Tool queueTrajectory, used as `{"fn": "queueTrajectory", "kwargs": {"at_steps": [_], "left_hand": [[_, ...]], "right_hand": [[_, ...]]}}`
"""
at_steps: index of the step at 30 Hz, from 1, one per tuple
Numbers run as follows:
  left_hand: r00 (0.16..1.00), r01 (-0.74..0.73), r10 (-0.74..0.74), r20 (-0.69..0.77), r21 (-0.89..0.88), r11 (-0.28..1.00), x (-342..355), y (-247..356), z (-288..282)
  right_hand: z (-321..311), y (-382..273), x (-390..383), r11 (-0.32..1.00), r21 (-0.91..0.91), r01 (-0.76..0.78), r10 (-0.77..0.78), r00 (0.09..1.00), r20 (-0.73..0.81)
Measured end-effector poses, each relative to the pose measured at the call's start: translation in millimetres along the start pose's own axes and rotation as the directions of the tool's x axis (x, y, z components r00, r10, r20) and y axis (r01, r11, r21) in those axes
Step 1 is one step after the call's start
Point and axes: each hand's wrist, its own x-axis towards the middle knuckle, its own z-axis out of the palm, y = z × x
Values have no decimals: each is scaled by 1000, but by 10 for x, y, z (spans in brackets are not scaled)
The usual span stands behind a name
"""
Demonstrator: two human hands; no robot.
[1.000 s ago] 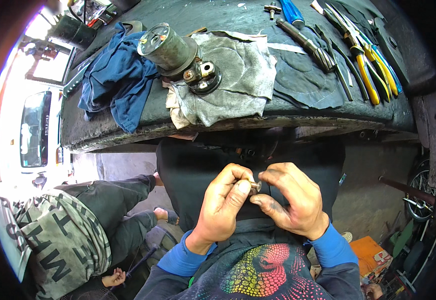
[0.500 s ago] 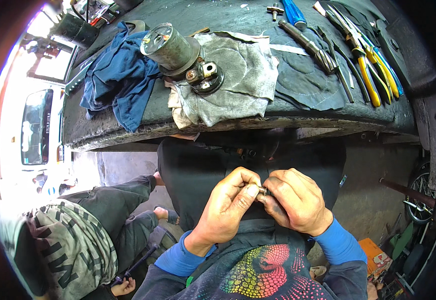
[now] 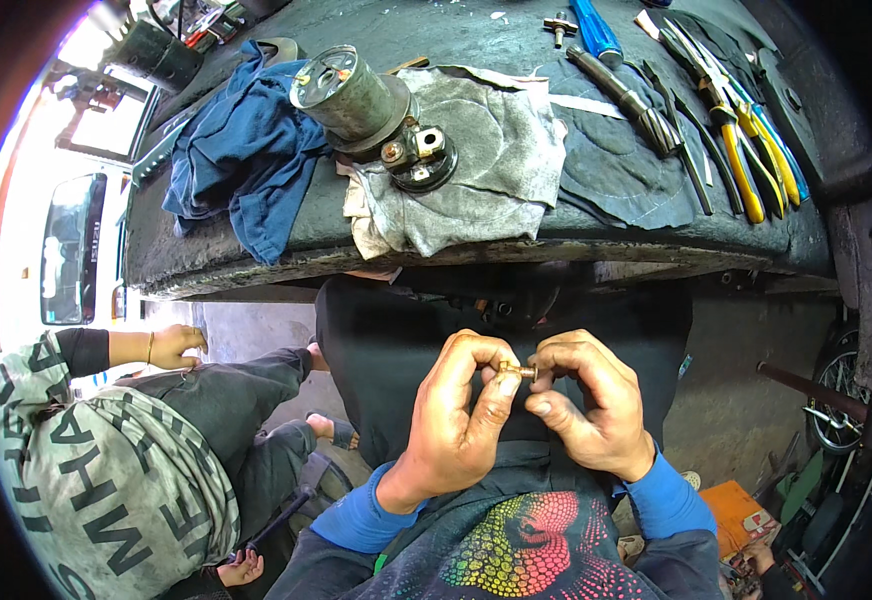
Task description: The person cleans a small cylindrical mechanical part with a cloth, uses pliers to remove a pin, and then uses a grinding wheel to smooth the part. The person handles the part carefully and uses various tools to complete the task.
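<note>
Over my lap, my left hand (image 3: 456, 420) pinches a small brass-coloured bolt (image 3: 520, 371) between thumb and fingers; part of it is hidden by the fingertips. The bolt lies sideways, its free end pointing toward my right hand (image 3: 596, 405). My right hand's fingers are curled close beside that end, and its thumb stands apart from them. I cannot tell whether a right fingertip touches the bolt. Beyond my hands, a metal cylinder-shaped motor part (image 3: 354, 100) with a black terminal end rests on a grey rag (image 3: 501, 165) on the workbench.
A blue cloth (image 3: 246, 150) lies left on the dark workbench (image 3: 286, 275). At the right are a geared shaft (image 3: 628, 100), a blue-handled screwdriver (image 3: 596, 35) and yellow-handled pliers (image 3: 741, 170). Another person (image 3: 126, 480) sits at my left. An orange box (image 3: 736, 515) stands low right.
My right hand's thumb and fingers have parted, and more of the bolt shows. The person at left has leaned in, with a forearm now in view.
</note>
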Motion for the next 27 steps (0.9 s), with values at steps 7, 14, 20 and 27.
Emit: {"fn": "queueTrajectory", "kwargs": {"at_steps": [7, 14, 20, 27], "left_hand": [[977, -213, 208, 45, 224, 951, 29, 41, -3], [965, -261, 252, 68, 263, 929, 25, 5, 11], [995, 10, -17, 95, 79, 997, -9, 30, -46], [973, 208, -188, 133, -156, 966, -41, 1, -18]], "right_hand": [[-6, -4, -60, 931, 175, -319, 305, 947, 105], [78, 27, -33, 998, -59, 30, -29, 1000, 6], [65, -10, 5, 945, -260, 196, -203, 979, -1], [45, 12, -23, 968, -186, 170, -183, 982, -51]]}}
